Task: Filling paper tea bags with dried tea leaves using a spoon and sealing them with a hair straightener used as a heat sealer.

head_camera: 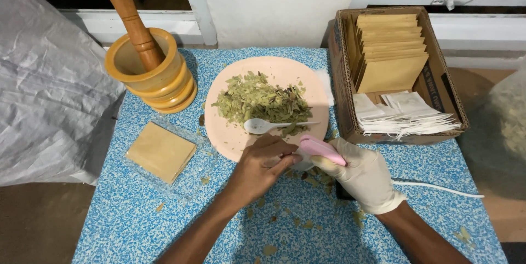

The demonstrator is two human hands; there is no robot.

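Observation:
My right hand, in a white glove, grips a small pink handheld device near the front edge of a pink plate. My bare left hand pinches something small and pale against the device's tip; what it is stays hidden by the fingers. The plate holds a heap of dried green leaves with a white plastic spoon lying on it, just beyond my hands.
A wooden mortar with a pestle stands at the back left. A cardboard box at the right holds tan envelopes and white sachets. Tan envelopes lie in clear wrap. A white cord trails right. Leaf bits litter the blue speckled table.

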